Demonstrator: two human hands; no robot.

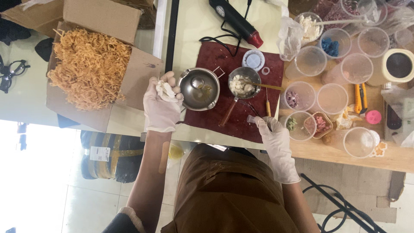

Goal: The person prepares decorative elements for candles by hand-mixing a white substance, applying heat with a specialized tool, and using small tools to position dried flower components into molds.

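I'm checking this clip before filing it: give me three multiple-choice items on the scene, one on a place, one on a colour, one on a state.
1. Where does the round steel pot stand?
A. on the dark red mat
B. inside the cardboard box
C. on the floor

2. What colour are the gloves on the left hand and right hand?
A. blue
B. black
C. white

3. How is the cardboard box of orange shredded filling?
A. taped shut
B. open, flaps out
C. flattened

Answers: 1 A, the pot sits at the mat's left edge beside the small steel pan with a wooden handle. 2 C, both gloves are plainly white. 3 B, the flaps stand apart and the filling shows.
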